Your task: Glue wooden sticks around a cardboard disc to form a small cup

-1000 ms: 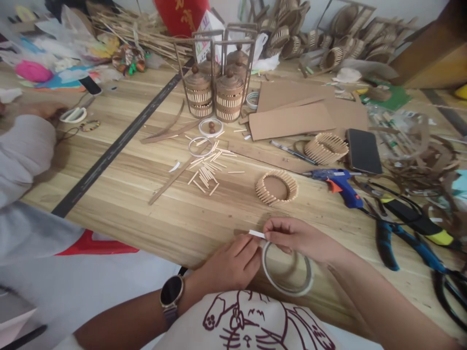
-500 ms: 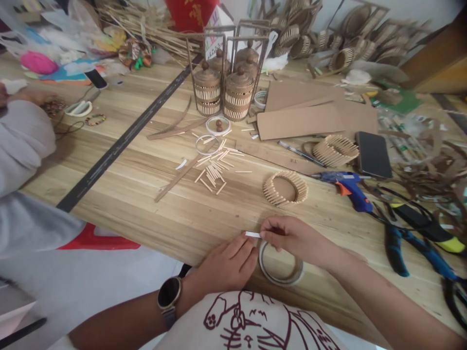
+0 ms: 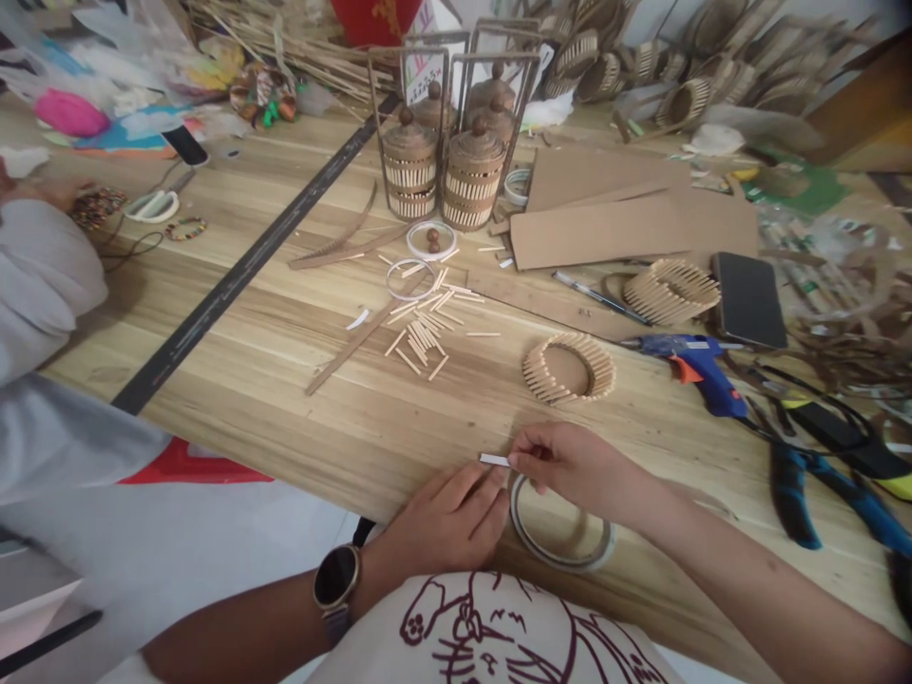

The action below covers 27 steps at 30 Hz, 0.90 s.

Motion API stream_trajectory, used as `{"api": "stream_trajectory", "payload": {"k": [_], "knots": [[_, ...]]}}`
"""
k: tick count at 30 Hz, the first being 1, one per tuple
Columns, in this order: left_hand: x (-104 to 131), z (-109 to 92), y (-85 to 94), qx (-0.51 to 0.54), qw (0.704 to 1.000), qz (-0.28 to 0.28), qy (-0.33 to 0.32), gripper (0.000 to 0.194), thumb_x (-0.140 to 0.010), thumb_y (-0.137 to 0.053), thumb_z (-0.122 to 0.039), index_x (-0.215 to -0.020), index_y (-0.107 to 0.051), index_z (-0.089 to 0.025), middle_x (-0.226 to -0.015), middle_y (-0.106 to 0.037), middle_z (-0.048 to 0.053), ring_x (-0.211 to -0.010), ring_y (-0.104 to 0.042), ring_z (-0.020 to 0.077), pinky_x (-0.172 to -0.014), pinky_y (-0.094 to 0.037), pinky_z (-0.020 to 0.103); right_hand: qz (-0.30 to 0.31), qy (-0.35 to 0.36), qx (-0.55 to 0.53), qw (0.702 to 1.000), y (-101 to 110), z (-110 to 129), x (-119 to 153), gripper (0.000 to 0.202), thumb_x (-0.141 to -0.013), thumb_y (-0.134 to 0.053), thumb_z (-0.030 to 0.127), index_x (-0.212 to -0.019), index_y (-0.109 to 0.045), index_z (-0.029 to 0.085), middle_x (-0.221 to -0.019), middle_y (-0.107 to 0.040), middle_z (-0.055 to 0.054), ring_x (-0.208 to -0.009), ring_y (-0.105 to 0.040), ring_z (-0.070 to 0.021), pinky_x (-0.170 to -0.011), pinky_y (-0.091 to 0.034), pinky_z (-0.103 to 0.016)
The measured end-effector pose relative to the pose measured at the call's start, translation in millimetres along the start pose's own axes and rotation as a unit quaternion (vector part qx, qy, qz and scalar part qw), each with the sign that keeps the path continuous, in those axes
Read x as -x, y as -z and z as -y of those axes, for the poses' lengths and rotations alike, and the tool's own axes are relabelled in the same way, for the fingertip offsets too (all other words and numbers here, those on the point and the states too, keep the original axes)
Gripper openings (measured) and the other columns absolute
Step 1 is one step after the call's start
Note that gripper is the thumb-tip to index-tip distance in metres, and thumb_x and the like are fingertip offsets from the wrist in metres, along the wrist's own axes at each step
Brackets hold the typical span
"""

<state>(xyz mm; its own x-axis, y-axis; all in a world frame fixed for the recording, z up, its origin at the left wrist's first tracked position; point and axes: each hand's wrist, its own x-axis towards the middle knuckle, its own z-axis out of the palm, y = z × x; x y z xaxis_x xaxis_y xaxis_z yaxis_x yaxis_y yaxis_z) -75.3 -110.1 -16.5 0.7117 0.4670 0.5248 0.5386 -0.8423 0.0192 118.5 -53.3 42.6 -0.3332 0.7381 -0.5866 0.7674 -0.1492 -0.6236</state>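
Between my hands is a short white strip [image 3: 494,460]. My right hand [image 3: 570,465] pinches its right end between thumb and forefinger. The fingertips of my left hand [image 3: 452,513] are bent down close together at its left end; that thumb is hidden. A thin tape-like ring [image 3: 602,551] lies at the table edge below my right hand, beside my left fingers. Farther in stands a round ring of small wooden sticks [image 3: 538,375] on a cardboard base. Loose sticks [image 3: 423,339] are scattered to the left, near two thin white rings [image 3: 411,279].
A blue glue gun [image 3: 702,370], pliers [image 3: 794,494], another stick ring [image 3: 670,290] and a black phone-like slab [image 3: 751,299] are at the right. Cardboard sheets [image 3: 598,228] and lidded stick pots [image 3: 474,180] stand behind. A co-worker's sleeve [image 3: 43,275] is at the left.
The view has shifted slightly, moving most of the table things a little to the right. Both hands keep nearly the same pose at the white strip; the tape-like ring shows more fully.
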Motion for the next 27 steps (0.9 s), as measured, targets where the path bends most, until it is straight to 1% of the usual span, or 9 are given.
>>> {"api": "stream_trajectory", "payload": {"k": [6, 12, 16, 22, 27], "knots": [[0.8, -1.0, 0.0, -0.005, 1.000, 0.005, 0.004, 0.024, -0.087, -0.047, -0.017, -0.104, -0.063, -0.011, -0.115, -0.066, 0.010, -0.100, -0.059, 0.0228, -0.078, -0.052, 0.032, -0.017, 0.008, 0.040, 0.999, -1.2, -1.8, -0.6, 0.022, -0.082, -0.051, 0.028, -0.062, -0.055, 0.020, -0.055, -0.058, 0.001, -0.055, -0.051, -0.0137, -0.054, -0.035, -0.025], [2.7, -0.8, 0.5, -0.006, 1.000, 0.018, 0.001, 0.025, -0.088, -0.046, -0.020, -0.106, -0.061, -0.011, -0.120, -0.063, 0.012, -0.104, -0.058, 0.0219, -0.085, -0.050, 0.032, -0.016, 0.003, 0.076, 0.997, -2.3, -0.1, -0.4, 0.022, -0.083, -0.049, 0.027, -0.064, -0.056, 0.020, -0.059, -0.061, 0.000, -0.057, -0.053, -0.0146, -0.054, -0.035, -0.026], [3.9, -1.7, -1.4, -0.001, 1.000, -0.006, 0.006, 0.023, -0.086, -0.047, -0.019, -0.102, -0.063, -0.011, -0.115, -0.065, 0.011, -0.103, -0.058, 0.0227, -0.084, -0.050, 0.032, -0.030, 0.004, 0.090, 0.995, -4.2, -0.1, 0.2, 0.019, -0.083, -0.049, 0.026, -0.066, -0.056, 0.020, -0.063, -0.062, -0.001, -0.059, -0.054, -0.0150, -0.055, -0.035, -0.026], [6.6, -3.7, -3.8, 0.000, 1.000, 0.006, 0.020, 0.022, -0.086, -0.047, -0.019, -0.103, -0.060, -0.011, -0.110, -0.065, 0.014, -0.101, -0.059, 0.0235, -0.083, -0.050, 0.034, -0.045, 0.005, 0.113, 0.993, -5.9, 2.2, 1.3, 0.018, -0.082, -0.049, 0.025, -0.066, -0.056, 0.020, -0.062, -0.062, -0.001, -0.058, -0.053, -0.0143, -0.054, -0.034, -0.025], [3.3, -3.5, 0.2, 0.000, 0.999, -0.004, 0.032, 0.022, -0.086, -0.047, -0.018, -0.101, -0.061, -0.011, -0.104, -0.066, 0.013, -0.096, -0.060, 0.0230, -0.077, -0.052, 0.031, -0.050, -0.001, 0.114, 0.992, -6.6, 4.0, 1.3, 0.017, -0.082, -0.049, 0.025, -0.067, -0.056, 0.020, -0.063, -0.062, -0.001, -0.058, -0.053, -0.0143, -0.054, -0.034, -0.025]]}}
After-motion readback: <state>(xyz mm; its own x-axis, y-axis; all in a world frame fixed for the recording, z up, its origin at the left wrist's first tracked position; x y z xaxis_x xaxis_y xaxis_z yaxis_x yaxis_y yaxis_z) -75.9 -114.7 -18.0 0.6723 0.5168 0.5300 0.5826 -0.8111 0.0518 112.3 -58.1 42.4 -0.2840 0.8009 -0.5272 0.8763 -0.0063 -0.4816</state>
